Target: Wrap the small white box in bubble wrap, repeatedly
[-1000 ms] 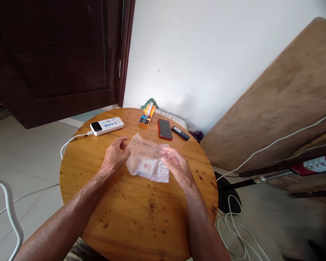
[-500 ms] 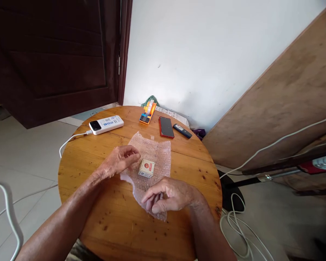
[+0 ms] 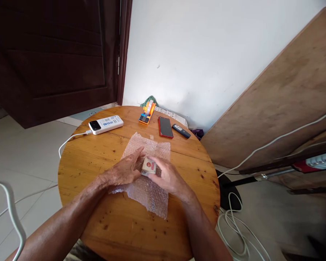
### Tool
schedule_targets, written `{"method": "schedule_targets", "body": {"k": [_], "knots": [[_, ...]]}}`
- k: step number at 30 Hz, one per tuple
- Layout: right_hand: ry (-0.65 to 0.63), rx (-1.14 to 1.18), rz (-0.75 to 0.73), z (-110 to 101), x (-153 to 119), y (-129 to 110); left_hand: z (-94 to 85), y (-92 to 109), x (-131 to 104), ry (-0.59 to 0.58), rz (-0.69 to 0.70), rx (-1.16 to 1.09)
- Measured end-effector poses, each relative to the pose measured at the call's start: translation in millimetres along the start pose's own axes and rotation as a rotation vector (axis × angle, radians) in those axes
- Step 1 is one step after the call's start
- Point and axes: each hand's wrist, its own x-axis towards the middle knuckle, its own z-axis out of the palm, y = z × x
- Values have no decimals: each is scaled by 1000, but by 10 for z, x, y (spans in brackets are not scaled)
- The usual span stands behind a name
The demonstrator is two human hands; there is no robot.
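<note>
A small cream-coloured box (image 3: 149, 166) with a red round mark and red lettering sits over the middle of a clear, pinkish sheet of bubble wrap (image 3: 153, 197). From the right, my right hand (image 3: 170, 176) grips the box, its fingers at the far side and its thumb at the near side. My left hand (image 3: 124, 170) is at the box's left, thumb and forefinger spread apart, close to the box and over the wrap's left part. Whether its fingertips touch the box I cannot tell.
On the round wooden table (image 3: 92, 214) are a white power bank (image 3: 108, 124) with a cable, an orange tape dispenser (image 3: 147, 113), a red-edged phone (image 3: 165, 127) and a dark handheld device (image 3: 181, 131). Coiled white cable (image 3: 233, 232) lies on the floor at right.
My right hand has moved up from the wrap's near part and taken hold of the box. My left hand has come down and right, beside the box. The wrap's left edge has shifted.
</note>
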Motion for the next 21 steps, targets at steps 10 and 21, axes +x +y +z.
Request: {"method": "schedule_targets", "body": {"k": [10, 21], "knots": [[281, -107, 438, -645, -383, 855, 149, -25, -7, -42, 117, 429], [257, -129, -40, -277, -87, 11, 228, -149, 52, 26, 149, 490]]}}
